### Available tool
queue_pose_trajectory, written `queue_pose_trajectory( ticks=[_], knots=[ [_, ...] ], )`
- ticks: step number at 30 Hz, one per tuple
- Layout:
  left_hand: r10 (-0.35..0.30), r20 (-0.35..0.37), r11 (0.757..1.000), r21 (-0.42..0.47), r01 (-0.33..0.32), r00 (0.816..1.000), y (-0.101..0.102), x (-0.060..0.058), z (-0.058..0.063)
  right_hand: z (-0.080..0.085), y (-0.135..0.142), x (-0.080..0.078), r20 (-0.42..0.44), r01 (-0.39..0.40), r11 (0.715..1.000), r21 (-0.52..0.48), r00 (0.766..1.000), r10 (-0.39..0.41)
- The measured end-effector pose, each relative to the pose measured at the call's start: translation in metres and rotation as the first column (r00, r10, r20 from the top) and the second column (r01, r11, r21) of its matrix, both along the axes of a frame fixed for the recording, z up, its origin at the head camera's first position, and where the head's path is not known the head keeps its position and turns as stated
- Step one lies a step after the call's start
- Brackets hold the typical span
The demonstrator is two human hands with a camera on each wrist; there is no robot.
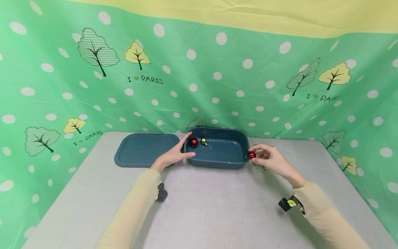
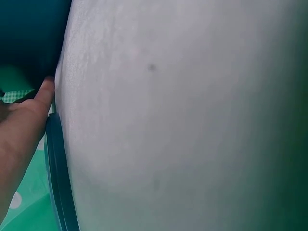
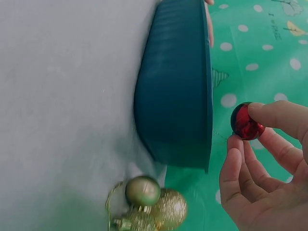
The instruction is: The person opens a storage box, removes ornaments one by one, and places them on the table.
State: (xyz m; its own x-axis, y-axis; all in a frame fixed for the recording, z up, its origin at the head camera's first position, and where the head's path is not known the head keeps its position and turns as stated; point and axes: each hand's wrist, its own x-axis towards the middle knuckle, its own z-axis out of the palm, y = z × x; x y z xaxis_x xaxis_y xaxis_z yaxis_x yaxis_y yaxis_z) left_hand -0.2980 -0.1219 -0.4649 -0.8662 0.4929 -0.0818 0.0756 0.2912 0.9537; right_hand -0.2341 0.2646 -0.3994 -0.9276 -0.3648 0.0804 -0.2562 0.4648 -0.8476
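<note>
A blue rectangular container [image 1: 222, 165] stands near the table's far edge. In it, towards the left end, lie a red Christmas ball [image 1: 194, 142] and a small gold ball [image 1: 203, 140] with a string loop. My left hand [image 1: 172, 154] rests against the container's left end, thumb and index finger spread wide along its rim. Just outside the right end, my right hand [image 1: 272, 161] pinches another shiny red Christmas ball [image 3: 248, 121] between thumb and fingertips, at about rim height. Several gold balls [image 3: 143, 191], some glittery, lie on the table below that hand, partly hidden by it in the head view.
A matching blue lid [image 1: 141, 150] lies flat left of the container, partly behind my left hand. The grey table [image 1: 214, 204] extends towards me. A green dotted curtain [image 1: 217, 76] hangs right behind the table's far edge and along its sides.
</note>
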Motion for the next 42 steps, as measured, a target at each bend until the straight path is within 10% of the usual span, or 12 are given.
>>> queue_pose_trajectory(
  ticks=[19, 42],
  knots=[
    [0.011, -0.002, 1.000, -0.009, -0.011, 1.000, -0.002, 0.000, -0.001, -0.011, 0.047, 0.007, -0.108, 0.059, 0.997, 0.043, 0.993, -0.054],
    [-0.007, -0.007, 1.000, -0.004, 0.007, 1.000, -0.001, -0.002, -0.003, -0.048, 0.080, -0.002, -0.035, 0.117, 0.982, 0.149, 0.993, -0.113]
  ],
)
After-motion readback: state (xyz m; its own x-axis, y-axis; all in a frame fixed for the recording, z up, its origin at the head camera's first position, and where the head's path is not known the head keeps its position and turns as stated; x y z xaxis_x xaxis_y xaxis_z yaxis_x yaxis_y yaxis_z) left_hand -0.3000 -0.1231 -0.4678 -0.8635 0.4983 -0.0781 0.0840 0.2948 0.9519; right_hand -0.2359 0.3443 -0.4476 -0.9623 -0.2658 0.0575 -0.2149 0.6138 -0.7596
